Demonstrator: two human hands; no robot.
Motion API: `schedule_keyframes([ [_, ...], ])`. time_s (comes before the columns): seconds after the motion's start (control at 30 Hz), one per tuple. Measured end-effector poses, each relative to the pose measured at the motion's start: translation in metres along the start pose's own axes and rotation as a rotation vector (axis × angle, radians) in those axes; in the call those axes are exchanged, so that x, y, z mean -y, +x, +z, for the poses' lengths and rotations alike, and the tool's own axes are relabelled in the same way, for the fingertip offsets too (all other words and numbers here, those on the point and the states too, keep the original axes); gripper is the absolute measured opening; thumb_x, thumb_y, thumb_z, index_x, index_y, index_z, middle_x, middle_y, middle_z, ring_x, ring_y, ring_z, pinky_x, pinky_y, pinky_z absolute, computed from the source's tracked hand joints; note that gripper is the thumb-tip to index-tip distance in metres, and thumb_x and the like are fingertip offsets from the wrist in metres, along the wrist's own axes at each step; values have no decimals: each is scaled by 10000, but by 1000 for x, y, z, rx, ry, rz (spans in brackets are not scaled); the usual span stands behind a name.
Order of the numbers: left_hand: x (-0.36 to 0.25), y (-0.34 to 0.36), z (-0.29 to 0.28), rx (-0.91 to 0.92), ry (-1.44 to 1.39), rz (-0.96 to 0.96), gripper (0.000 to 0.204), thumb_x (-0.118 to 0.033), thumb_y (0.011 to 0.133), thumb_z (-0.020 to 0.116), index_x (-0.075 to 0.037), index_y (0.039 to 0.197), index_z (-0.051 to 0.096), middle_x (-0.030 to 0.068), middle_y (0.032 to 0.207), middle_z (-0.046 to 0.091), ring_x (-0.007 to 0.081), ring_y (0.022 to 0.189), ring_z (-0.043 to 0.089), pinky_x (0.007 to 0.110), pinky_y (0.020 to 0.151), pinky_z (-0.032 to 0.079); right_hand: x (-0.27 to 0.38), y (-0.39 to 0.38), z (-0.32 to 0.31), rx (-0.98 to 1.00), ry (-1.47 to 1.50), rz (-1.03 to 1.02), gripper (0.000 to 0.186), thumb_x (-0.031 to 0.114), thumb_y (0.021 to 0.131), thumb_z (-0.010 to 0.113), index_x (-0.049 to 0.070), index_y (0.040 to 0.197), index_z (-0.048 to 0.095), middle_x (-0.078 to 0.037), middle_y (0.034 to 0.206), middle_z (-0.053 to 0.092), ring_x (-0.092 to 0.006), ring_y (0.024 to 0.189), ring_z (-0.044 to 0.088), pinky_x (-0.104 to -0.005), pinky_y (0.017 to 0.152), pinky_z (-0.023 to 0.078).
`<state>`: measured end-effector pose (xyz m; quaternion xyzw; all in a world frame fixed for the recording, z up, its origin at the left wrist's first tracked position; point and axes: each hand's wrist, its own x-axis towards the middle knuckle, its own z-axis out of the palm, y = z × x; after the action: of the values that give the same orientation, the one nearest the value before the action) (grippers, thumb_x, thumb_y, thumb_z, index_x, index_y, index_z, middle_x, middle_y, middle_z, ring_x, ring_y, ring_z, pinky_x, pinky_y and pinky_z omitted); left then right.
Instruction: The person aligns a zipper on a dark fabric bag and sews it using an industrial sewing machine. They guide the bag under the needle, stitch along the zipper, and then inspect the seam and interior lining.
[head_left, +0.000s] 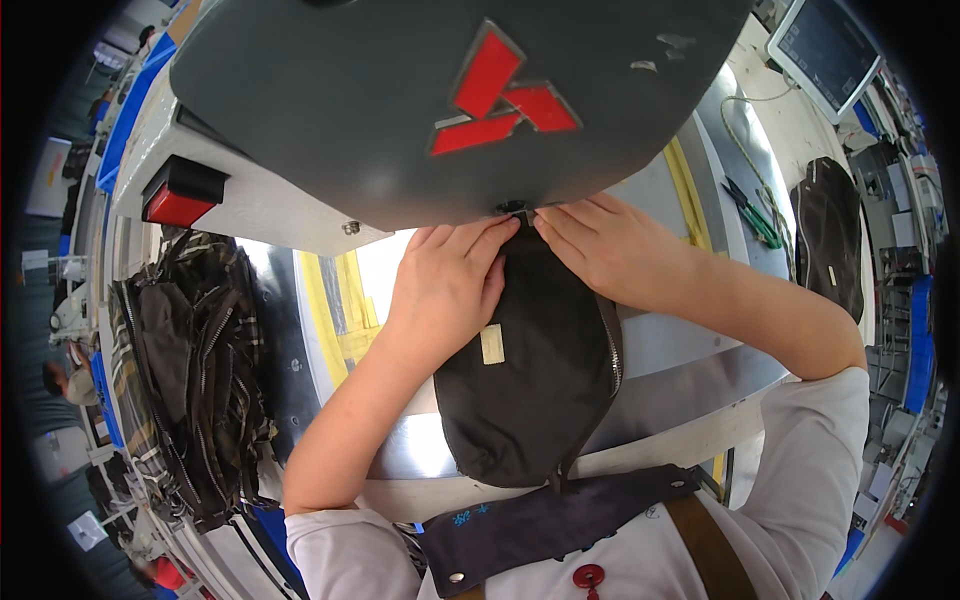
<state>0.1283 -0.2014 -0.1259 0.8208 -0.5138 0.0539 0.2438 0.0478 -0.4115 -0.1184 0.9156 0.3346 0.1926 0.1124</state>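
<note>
A dark brown fabric pouch lies in front of me, its far end tucked under the front of a large grey sewing machine head. Along its right edge runs a zipper, and a small cream label sits on its upper face. My left hand presses on the pouch's far left edge, thumb and fingers closed at the narrow end. From the right, my right hand pinches the same end near a small tab. The machine head hides whatever lies beyond my fingertips.
Stacked dark zippered pieces with plaid cloth lie at the left. A red switch is on the machine's side. Yellow tape strips mark the metal table. Green-handled snips, another dark pouch and a screen are on the right.
</note>
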Motion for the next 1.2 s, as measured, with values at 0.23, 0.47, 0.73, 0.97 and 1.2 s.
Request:
schedule_keyframes([
  [0.23,2,4,-1,33,21,-2,338,-39,760,625,-60,1097,623,48,1168,612,260,1030,595,383,867,451,-5,1,2,-8,-4,6,348,130,747,594,-49,1044,626,-137,1089,634,-207,989,588,-292,866,477],
  [0.47,1,2,-3,43,-10,-4,321,-55,775,613,-63,1095,627,52,1175,608,257,1027,597,386,870,448,-1,0,-1,-2,12,10,350,120,746,593,-47,1052,627,-145,1091,634,-219,998,591,-299,869,480],
  [0.73,5,10,-1,18,8,-46,298,-45,760,632,-55,1058,644,86,1055,645,296,942,613,393,818,473,-10,3,6,-30,30,39,375,121,733,598,-48,1068,619,-129,1102,629,-215,1007,591,-298,871,481],
  [0.97,6,11,0,10,13,-42,286,-48,765,634,-62,1050,648,97,1008,650,305,879,623,393,777,489,-11,4,3,7,63,55,374,119,746,594,-50,1080,609,-124,1089,628,-215,1025,590,-301,871,483],
  [1.2,7,8,3,-20,23,-23,292,-55,772,632,-61,1064,646,93,1041,647,300,894,624,393,786,487,-11,4,1,4,54,47,377,123,753,594,-55,1086,601,-129,1076,630,-222,1021,591,-307,868,487],
])
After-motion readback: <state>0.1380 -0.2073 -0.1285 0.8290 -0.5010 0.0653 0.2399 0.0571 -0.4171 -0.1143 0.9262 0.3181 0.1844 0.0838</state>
